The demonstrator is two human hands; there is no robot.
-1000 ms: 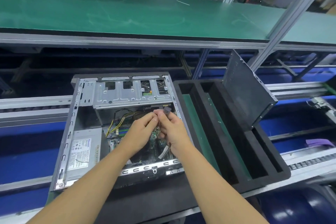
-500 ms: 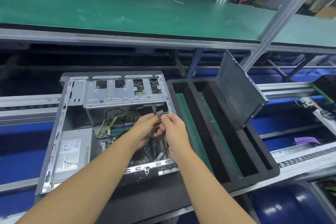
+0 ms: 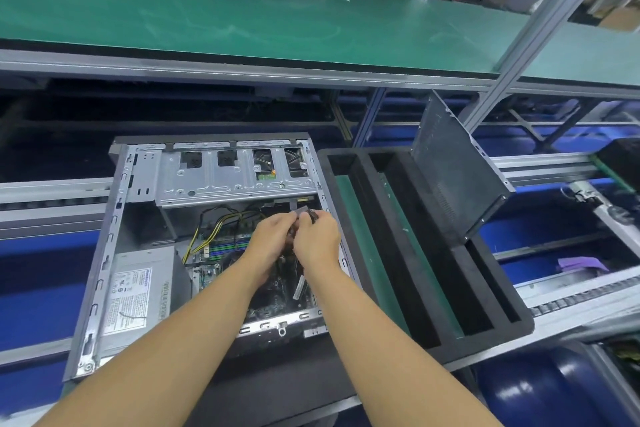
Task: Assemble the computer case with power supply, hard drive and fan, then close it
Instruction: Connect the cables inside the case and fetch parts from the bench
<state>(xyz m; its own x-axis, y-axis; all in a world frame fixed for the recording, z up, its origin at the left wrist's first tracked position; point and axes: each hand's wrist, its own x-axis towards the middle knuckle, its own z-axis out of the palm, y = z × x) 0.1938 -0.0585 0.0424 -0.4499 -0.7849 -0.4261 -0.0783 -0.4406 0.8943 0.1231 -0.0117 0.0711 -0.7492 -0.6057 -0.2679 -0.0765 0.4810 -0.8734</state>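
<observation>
Our left hand [image 3: 273, 241] and right hand [image 3: 317, 241] meet inside the open case [image 3: 112, 243], both pinching a connector [image 3: 302, 210] below the drive cage [image 3: 235, 182]. Power supply [image 3: 138, 288] sits near-left. Panel [image 3: 450, 177] leans in tray [image 3: 512, 319].
</observation>
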